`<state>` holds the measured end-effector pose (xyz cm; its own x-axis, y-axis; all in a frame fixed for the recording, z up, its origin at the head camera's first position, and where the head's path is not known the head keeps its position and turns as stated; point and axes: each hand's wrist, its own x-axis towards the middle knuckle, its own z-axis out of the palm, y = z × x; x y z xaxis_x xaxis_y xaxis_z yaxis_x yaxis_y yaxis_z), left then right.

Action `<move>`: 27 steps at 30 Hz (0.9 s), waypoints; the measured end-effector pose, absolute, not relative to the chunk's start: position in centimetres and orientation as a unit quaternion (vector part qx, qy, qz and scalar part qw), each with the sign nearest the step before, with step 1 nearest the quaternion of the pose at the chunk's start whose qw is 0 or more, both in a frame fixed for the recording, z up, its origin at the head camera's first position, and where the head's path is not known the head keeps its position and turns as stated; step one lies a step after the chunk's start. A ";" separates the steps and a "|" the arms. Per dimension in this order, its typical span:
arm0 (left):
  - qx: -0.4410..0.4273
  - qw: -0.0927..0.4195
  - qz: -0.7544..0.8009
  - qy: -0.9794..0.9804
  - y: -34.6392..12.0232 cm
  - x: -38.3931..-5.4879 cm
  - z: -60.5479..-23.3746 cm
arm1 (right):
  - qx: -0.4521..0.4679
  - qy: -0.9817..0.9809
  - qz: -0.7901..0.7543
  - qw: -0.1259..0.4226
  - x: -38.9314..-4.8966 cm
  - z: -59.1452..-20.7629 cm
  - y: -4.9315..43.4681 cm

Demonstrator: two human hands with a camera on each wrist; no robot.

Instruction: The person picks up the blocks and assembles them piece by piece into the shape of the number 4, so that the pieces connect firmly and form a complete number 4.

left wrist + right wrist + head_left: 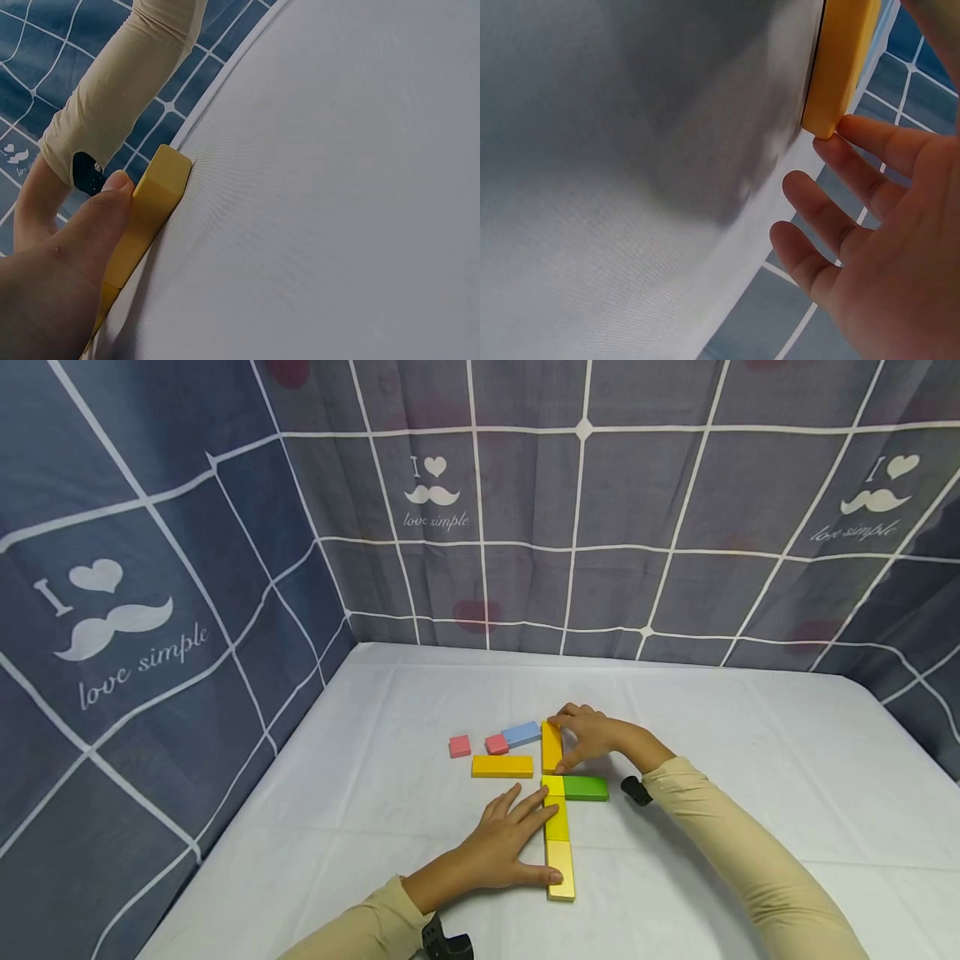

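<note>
My right hand [600, 735] holds an orange-yellow block [551, 745] by its ends, thumb at the near end, fingertips at the far end. In the right wrist view, two fingertips [838, 154] meet the end of that block [840, 75]; the other fingers stand apart. Below it, a small yellow block [553, 783], a longer yellow block [557, 828] and a pale yellow block [560, 862] run in a line. A green block [586, 788] sticks out rightward beside the small one. My left hand [498, 852] spreads over this line, thumb on the pale block, fingertips on the yellow ones above.
Left of the line lie an orange-yellow block [502, 767], a blue block [521, 734] against a pink-red block [496, 744], and another pink-red block [460, 746]. A white cloth [750, 760] covers the table. Grey-blue checked curtains [525, 485] stand behind and beside it.
</note>
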<state>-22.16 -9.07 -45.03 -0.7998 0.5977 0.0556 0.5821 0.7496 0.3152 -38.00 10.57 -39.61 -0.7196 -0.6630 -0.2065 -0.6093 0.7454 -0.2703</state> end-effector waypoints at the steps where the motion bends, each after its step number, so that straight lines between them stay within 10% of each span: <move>1: 0.315 0.024 0.160 0.935 -9.1 -22.2 -45.1 | -0.345 0.922 -0.094 0.147 -38.0 -39.6 10.6; 27: 0.312 0.032 0.156 0.937 -9.1 -22.4 -45.2 | -0.355 0.920 -0.116 0.121 -36.5 -39.9 11.0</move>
